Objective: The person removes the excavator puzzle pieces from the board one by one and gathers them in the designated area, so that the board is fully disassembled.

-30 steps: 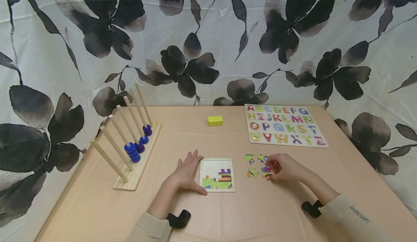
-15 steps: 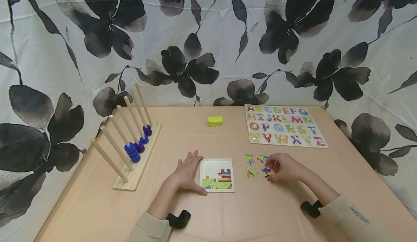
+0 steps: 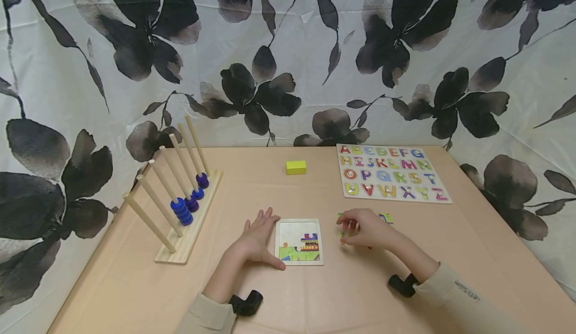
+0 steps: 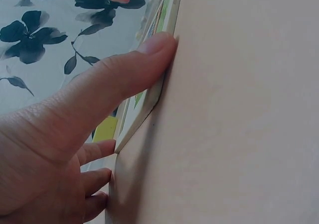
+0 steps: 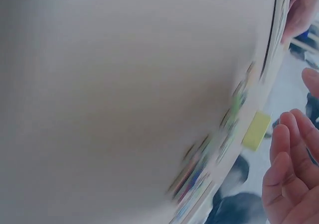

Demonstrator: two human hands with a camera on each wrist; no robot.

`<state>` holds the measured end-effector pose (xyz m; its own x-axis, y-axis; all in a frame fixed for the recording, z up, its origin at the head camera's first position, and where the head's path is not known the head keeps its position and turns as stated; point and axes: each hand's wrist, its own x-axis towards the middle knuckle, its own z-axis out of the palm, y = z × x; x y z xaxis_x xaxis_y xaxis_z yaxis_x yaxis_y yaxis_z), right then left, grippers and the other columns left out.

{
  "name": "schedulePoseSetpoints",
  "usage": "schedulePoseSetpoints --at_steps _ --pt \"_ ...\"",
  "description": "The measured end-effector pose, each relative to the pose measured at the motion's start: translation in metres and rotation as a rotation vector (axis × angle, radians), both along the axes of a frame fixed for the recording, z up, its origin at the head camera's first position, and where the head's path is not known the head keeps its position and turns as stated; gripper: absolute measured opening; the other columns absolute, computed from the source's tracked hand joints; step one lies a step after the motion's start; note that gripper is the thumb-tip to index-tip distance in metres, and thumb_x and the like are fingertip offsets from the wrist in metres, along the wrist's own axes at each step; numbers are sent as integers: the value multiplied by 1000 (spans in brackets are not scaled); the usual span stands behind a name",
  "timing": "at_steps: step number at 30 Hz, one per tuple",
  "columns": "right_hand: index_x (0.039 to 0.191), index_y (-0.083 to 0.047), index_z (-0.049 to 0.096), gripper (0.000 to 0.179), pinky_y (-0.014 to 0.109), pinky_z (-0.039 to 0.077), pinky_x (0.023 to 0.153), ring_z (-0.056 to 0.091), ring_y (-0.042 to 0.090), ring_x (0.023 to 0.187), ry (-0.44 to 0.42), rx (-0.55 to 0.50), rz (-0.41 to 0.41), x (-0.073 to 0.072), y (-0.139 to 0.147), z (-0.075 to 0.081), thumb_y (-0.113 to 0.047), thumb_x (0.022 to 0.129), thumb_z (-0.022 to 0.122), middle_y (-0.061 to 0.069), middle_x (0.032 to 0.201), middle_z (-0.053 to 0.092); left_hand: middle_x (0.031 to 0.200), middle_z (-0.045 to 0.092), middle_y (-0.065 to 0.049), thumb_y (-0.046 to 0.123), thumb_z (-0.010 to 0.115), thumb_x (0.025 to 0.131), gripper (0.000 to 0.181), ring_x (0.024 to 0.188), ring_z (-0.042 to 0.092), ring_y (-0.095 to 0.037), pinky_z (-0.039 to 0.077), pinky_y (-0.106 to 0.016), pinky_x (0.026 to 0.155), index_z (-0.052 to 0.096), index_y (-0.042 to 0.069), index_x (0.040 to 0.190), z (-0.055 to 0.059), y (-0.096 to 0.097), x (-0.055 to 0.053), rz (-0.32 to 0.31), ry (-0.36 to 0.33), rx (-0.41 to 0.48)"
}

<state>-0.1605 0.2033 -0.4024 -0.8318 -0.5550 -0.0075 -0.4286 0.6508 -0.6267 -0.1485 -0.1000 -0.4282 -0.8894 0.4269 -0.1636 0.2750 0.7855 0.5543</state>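
A small square puzzle tray (image 3: 288,230) lies flat on the table in the head view, its lower part filled with fitted pieces (image 3: 298,254) in green, purple and yellow. My left hand (image 3: 255,244) rests at its left side with fingers spread; in the left wrist view the thumb (image 4: 158,47) lies along the tray's edge. To the right, my right hand (image 3: 366,228) hovers over loose jigsaw pieces (image 3: 385,218), partly covering them. Its fingers bend loosely, and the right wrist view shows a gap between thumb and fingertips (image 5: 286,119) with no piece visible there.
At the left stands a wooden peg rack (image 3: 193,236) with blue and purple rings (image 3: 182,210). A yellow block (image 3: 296,167) sits behind the tray, and an alphabet board (image 3: 396,183) lies at the back right. A floral cloth (image 3: 315,64) hangs behind the table.
My right hand has shifted left, from the right-hand loose pieces to over the left-hand ones, uncovering a piece on its right. The left hand and tray stay in place.
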Motion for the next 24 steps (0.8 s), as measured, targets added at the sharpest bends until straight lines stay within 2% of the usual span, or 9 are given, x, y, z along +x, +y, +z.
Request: schedulePoseSetpoints --at_steps 2,7,11,19,24 --pt "97 -1 64 31 22 45 56 52 16 68 5 4 19 -1 -9 0 -13 71 77 1 77 58 150 14 -19 46 88 45 114 137 7 -36 7 -61 104 34 8 137 0 0 0 1 1 4" --pt "100 -1 64 34 23 46 59 52 17 70 -44 -5 49 -1 -32 0 -12 71 77 1 80 59 150 14 -18 47 88 45 115 137 6 -35 6 -61 104 33 8 138 -2 0 0 2 0 6" --pt "102 -2 65 35 23 45 60 52 16 71 -76 33 58 0 -47 -1 -13 70 77 0 83 59 150 14 -18 47 88 45 115 137 6 -35 6 -61 104 33 8 138 -2 0 0 0 -1 5" --pt "101 -5 65 33 20 41 53 47 7 60 -23 140 95 0 -67 -9 -15 72 77 -2 82 56 150 14 -18 48 87 46 114 137 6 -35 6 -61 104 33 8 138 -3 0 -1 3 -4 1" --pt "100 -4 66 32 21 41 52 47 9 59 -49 156 102 -1 -74 -8 -9 70 78 1 82 53 150 15 -18 48 87 46 114 137 6 -35 6 -61 104 33 9 138 -2 -1 0 3 -1 0"
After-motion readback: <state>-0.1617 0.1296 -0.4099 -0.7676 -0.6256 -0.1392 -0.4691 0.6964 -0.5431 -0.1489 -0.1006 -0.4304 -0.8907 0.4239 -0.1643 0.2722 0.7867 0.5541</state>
